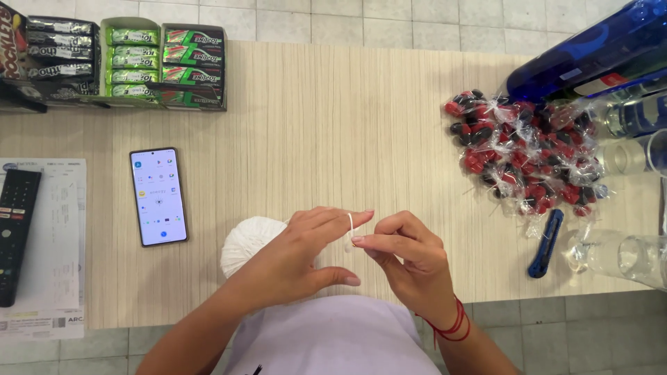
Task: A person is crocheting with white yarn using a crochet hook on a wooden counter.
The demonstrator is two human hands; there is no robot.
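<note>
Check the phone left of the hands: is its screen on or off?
On. The phone lies flat and face up on the table, its screen lit white with small coloured icons showing.
</note>
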